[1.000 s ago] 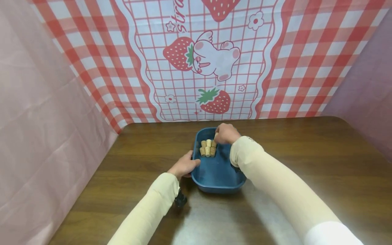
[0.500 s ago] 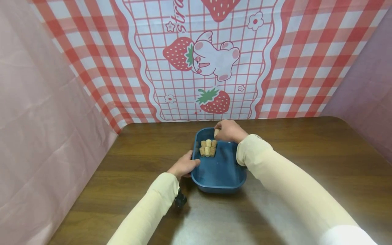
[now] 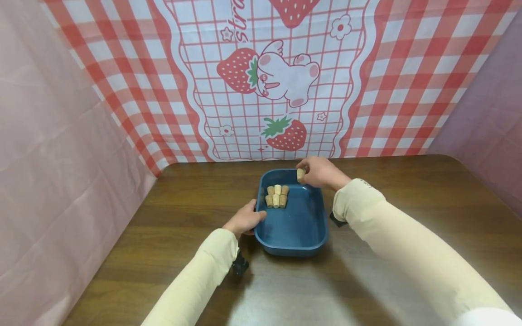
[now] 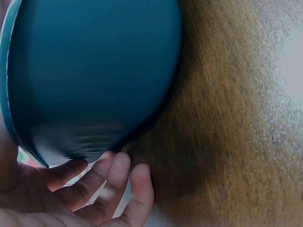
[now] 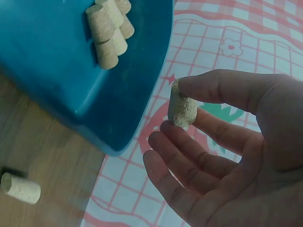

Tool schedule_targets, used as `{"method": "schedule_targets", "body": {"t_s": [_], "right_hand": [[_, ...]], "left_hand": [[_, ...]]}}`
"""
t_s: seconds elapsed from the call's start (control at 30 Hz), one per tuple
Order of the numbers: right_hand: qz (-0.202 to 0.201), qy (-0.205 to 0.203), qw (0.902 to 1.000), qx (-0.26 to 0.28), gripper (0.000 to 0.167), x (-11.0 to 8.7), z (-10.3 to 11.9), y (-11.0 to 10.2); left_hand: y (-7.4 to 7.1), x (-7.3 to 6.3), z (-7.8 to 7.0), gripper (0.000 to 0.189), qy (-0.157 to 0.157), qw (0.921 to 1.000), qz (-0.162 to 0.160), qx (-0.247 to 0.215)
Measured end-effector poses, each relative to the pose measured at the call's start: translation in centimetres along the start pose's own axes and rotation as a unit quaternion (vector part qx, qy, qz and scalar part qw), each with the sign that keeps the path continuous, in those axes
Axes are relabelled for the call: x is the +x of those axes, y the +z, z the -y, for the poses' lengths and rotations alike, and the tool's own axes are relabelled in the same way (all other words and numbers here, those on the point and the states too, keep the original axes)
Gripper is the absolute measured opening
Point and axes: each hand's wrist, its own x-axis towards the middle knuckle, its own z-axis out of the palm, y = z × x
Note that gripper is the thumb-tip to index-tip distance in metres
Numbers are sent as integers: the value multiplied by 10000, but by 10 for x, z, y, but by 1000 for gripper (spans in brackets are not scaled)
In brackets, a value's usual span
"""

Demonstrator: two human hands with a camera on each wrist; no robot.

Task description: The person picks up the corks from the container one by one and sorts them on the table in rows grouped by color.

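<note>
Between thumb and fingers, my right hand [image 3: 323,173] pinches a tan cork [image 3: 301,175] over the far right end of a blue plastic tub [image 3: 291,233]. In the right wrist view this cork [image 5: 182,108] is upright, held at its ends, with the other fingers spread loosely below. My left hand [image 3: 245,220] grips the tub's left side, its thumb over the rim and its fingers against the outer wall. Several corks [image 3: 276,201] lie in two tight rows at the tub's left inside. In the left wrist view the fingertips [image 4: 119,163] touch the tub's underside curve.
Another cork [image 5: 21,188] lies on the wooden table [image 3: 195,194] outside the tub, hidden in the head view. A red-and-white strawberry cloth [image 3: 281,90] hangs behind the table. Pink cloth [image 3: 61,181] hangs at the left.
My right hand has moved right and slightly away from the rows of corks, taking the pinched cork toward the tub's far right rim. My left hand stays in place on the tub.
</note>
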Motion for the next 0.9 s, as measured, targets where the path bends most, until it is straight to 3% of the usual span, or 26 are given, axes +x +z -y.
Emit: {"method": "schedule_targets", "body": {"t_s": [0.47,0.9], "right_hand": [[-318,-290,9988,220,44,-13,-32,-9],[-470,-573,9972,52,41,-28,-63,-19]], "left_hand": [[0,1,-1,53,-68,10000,35,-43],[0,-2,-4,54,-148,9999,12,14]]}}
